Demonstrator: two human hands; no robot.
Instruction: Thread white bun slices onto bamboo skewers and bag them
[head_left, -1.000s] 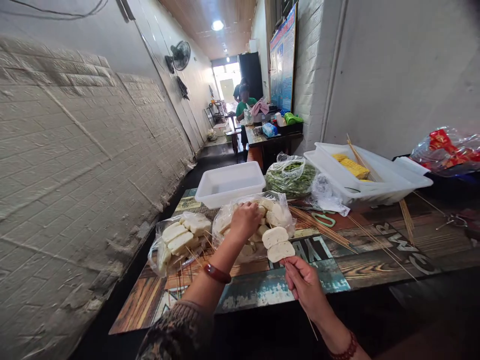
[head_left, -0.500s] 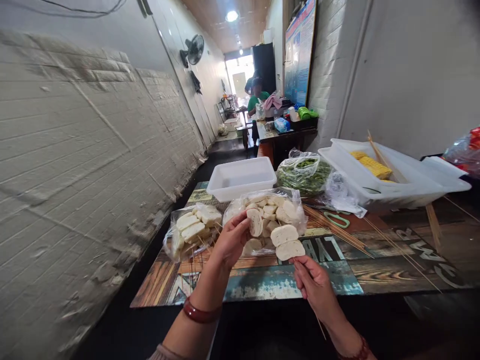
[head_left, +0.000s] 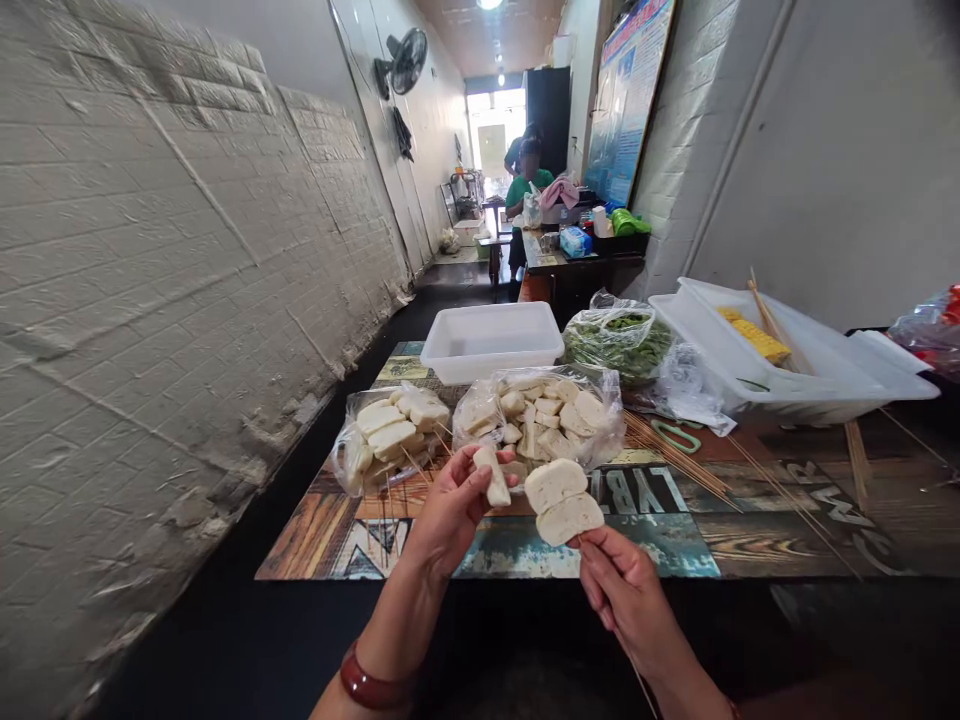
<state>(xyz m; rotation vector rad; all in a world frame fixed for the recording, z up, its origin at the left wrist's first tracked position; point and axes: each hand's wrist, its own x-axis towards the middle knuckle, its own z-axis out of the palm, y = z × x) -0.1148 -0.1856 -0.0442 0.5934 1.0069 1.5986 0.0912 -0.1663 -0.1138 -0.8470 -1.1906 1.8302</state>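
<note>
Between the fingers and thumb of my left hand [head_left: 454,505] is a pale slice [head_left: 493,476], tilted nearly edge-on, like steamed bun or bread. My right hand [head_left: 622,575] grips a thin wooden skewer [head_left: 636,668] below two white slices [head_left: 564,500] threaded on it one above the other. The left slice is apart from those two. Just beyond my hands lies a clear plastic bag [head_left: 551,415] of loose pale slices. Left of it, another bag [head_left: 390,435] holds stacked slices, with skewers sticking out toward me.
A white plastic tub [head_left: 491,340] stands behind the bags, beside a bag of green vegetables [head_left: 619,345]. Loose skewers [head_left: 682,460] and green-handled scissors [head_left: 677,434] lie to the right. Another tub [head_left: 795,390] holds yellow corn [head_left: 754,335]. A person [head_left: 529,180] is at the far table.
My left hand has drawn its slice down toward me, away from the bag, and turned it edge-on. The skewered slices have shifted slightly left and tilted. The view has shifted a little.
</note>
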